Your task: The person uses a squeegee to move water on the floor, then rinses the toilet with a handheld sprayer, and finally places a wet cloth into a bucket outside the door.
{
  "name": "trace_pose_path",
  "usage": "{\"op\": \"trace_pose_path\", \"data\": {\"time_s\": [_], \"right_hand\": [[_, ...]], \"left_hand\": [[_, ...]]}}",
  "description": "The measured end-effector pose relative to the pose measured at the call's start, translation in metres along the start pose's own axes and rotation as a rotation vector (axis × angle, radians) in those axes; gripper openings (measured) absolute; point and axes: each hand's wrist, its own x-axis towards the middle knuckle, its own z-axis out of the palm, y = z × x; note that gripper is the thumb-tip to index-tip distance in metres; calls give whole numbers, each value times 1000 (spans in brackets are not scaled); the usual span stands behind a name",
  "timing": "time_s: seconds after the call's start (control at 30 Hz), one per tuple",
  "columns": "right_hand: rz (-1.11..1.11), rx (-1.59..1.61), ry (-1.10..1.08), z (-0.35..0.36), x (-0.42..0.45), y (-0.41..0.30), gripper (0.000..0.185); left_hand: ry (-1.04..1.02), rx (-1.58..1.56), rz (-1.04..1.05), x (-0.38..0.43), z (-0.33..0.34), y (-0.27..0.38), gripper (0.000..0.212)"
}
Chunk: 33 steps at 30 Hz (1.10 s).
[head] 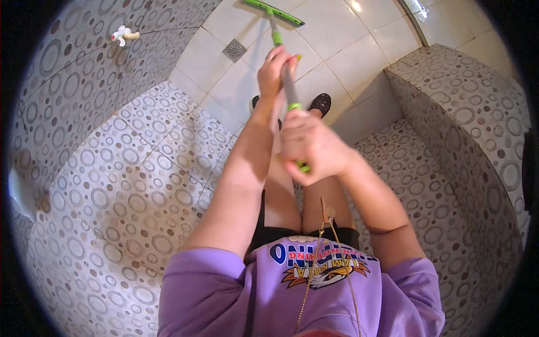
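Both my hands are closed on the handle of a green and grey floor squeegee. My left hand grips the shaft farther out, nearer the head. My right hand wraps the green end of the handle, closer to my body; a bit of green shows below its fingers. The green squeegee blade lies at the top of the view on the pale floor tiles. Below my hands are my bare legs, and a dark speckled shoe stands on the tiles.
A square metal floor drain is set left of the squeegee shaft. On the circle-patterned wall at the left is a white tap. A ledge with patterned tiles rises at the right. A chain necklace hangs in front of my purple shirt.
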Motion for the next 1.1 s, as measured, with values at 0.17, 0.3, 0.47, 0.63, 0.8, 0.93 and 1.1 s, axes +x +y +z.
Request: {"op": "trace_pose_path", "data": {"time_s": [0.17,0.3,0.47,0.63,0.8,0.93,1.1], "right_hand": [[-5,148,-110,68,-19,-15,18],[37,123,-253,76,-31,-31,17],[101,-10,145,-16,-45,-64,13],[322,48,802,-36,-99,-71,23],[451,272,1288,5,-126,-47,22],[498,349,1304,30,-105,-16,23],[427,377,1042,20,-84,-51,21]], "left_hand": [[113,51,-15,-82,-50,-38,10],[-51,57,-154,-114,-67,-39,8],[-197,-86,-205,-78,-51,61,13],[-453,102,-177,-83,25,94,20],[-561,200,-211,-98,40,60,15],[-513,316,-130,-83,16,14,17],[-455,196,-204,-91,-39,40,21]]}}
